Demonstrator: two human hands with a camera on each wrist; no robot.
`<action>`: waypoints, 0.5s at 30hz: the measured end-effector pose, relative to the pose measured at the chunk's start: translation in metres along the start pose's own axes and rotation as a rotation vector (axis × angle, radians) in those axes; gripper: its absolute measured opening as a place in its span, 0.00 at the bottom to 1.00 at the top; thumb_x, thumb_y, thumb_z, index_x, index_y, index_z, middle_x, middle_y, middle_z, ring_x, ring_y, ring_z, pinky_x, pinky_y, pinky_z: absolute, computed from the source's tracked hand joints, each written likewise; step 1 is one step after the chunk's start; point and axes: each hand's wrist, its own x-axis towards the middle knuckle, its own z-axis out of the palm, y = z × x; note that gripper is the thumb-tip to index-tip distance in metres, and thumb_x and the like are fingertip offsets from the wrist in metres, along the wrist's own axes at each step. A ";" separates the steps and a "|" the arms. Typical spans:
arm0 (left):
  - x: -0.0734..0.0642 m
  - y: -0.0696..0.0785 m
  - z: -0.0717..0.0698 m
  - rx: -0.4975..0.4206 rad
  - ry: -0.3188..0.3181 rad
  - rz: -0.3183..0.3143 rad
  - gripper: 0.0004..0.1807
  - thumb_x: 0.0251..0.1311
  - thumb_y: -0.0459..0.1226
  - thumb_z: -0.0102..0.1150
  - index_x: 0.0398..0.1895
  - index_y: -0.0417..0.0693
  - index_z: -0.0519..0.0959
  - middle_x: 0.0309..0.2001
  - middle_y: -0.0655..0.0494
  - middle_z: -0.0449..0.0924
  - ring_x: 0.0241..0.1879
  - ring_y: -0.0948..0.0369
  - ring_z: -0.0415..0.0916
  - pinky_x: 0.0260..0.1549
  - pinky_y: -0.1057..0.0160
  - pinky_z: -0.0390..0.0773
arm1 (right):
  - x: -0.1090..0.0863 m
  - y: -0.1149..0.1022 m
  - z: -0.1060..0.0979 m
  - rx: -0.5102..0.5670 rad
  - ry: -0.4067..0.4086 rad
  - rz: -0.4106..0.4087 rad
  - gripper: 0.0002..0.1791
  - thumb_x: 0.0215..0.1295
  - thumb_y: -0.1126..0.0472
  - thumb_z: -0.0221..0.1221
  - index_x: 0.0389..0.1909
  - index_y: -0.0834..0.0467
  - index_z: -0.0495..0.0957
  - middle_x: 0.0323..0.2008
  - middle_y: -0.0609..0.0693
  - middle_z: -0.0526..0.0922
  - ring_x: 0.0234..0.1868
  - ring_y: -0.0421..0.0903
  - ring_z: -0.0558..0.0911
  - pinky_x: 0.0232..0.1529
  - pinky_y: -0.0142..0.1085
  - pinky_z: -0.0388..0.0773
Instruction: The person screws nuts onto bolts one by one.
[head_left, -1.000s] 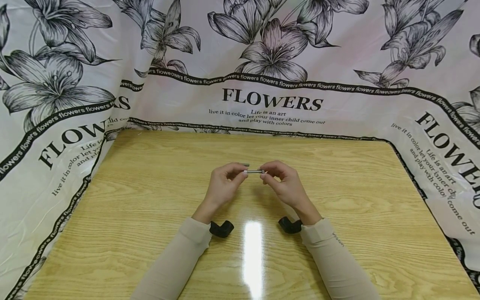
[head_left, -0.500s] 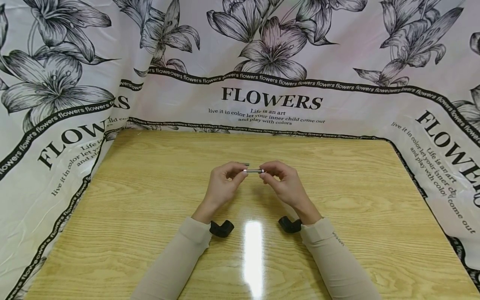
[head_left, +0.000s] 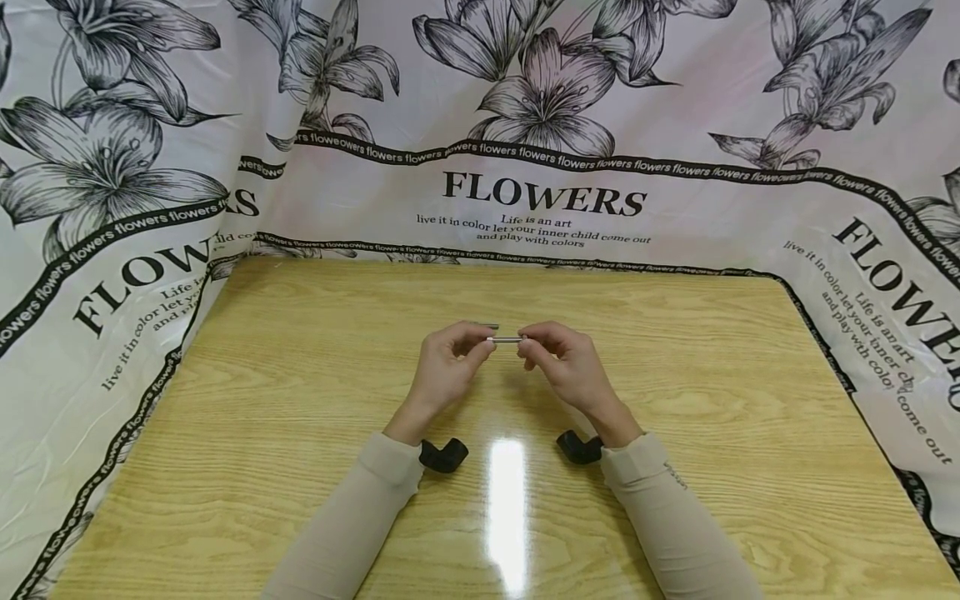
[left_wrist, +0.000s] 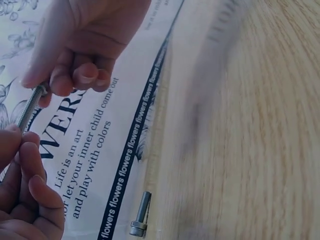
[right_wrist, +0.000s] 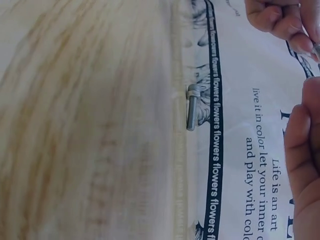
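In the head view a slim metal bolt is held level between the two hands, over the table. My left hand pinches its left end between thumb and fingers, which hide that end. At the other end my right hand pinches a small nut with thumb and index finger, and its other fingers are curled. Thread shows along the bare shank in the left wrist view. A second bolt with a nut close under its head lies on the table, partly behind the left fingers in the head view.
The wood-grain table carries a bright light reflection near its front middle. A white flower-print cloth rises along its back and sides. A black wrist piece sits at the left cuff, with a matching one at the right.
The right thumb and fingers have rolled on the bolt's right end, with the thumb slightly higher now. My left hand stays in place, and the second bolt lies still.
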 end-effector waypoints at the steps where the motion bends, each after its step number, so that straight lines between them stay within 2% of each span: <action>1: 0.000 0.002 0.001 0.003 0.003 0.003 0.07 0.61 0.32 0.61 0.42 0.41 0.83 0.35 0.48 0.84 0.34 0.53 0.80 0.35 0.56 0.79 | 0.000 -0.001 0.000 -0.011 -0.001 0.019 0.06 0.66 0.72 0.56 0.40 0.70 0.79 0.29 0.60 0.82 0.26 0.55 0.81 0.29 0.38 0.79; 5: -0.002 0.019 0.001 0.008 0.002 0.030 0.07 0.60 0.27 0.60 0.41 0.34 0.81 0.36 0.40 0.82 0.34 0.47 0.80 0.36 0.52 0.78 | 0.001 -0.001 0.001 -0.040 -0.008 0.075 0.08 0.70 0.68 0.53 0.36 0.66 0.79 0.26 0.59 0.81 0.26 0.55 0.81 0.29 0.47 0.80; 8: -0.004 0.033 0.000 0.019 0.000 0.044 0.07 0.60 0.24 0.58 0.41 0.31 0.80 0.36 0.37 0.81 0.34 0.45 0.79 0.35 0.52 0.79 | 0.001 -0.001 0.000 -0.045 -0.026 0.099 0.08 0.70 0.67 0.53 0.41 0.66 0.79 0.29 0.60 0.81 0.29 0.54 0.82 0.32 0.49 0.79; 12: -0.005 0.038 -0.001 0.030 0.010 0.046 0.07 0.60 0.24 0.58 0.40 0.32 0.80 0.36 0.38 0.81 0.33 0.47 0.79 0.34 0.53 0.78 | 0.000 -0.001 -0.002 -0.023 -0.054 0.069 0.15 0.64 0.70 0.60 0.51 0.67 0.73 0.36 0.60 0.80 0.33 0.52 0.81 0.37 0.48 0.78; 15: -0.005 0.037 -0.001 0.033 0.018 0.048 0.07 0.60 0.24 0.59 0.40 0.32 0.80 0.36 0.38 0.82 0.33 0.47 0.79 0.34 0.53 0.78 | 0.000 -0.001 -0.002 -0.013 -0.062 0.015 0.16 0.60 0.73 0.62 0.49 0.67 0.72 0.36 0.60 0.80 0.34 0.51 0.80 0.39 0.44 0.78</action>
